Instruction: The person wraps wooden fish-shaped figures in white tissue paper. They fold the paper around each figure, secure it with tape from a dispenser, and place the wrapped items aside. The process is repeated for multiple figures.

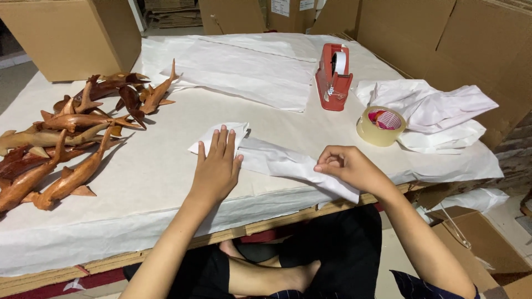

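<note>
A long bundle wrapped in white paper [277,160] lies across the paper-covered table [149,182] in front of me. My left hand [217,166] lies flat on its left end, fingers together and pressing down. My right hand [349,167] pinches the paper near the bundle's right end with curled fingers. What the paper holds is hidden.
A pile of carved wooden dolphins [72,133] lies at the left. Flat white paper sheets [244,72] lie behind, then a red tape dispenser [334,77], a clear tape roll [380,125] and crumpled white paper [438,111]. Cardboard boxes [72,33] stand around; an open carton [482,243] sits low right.
</note>
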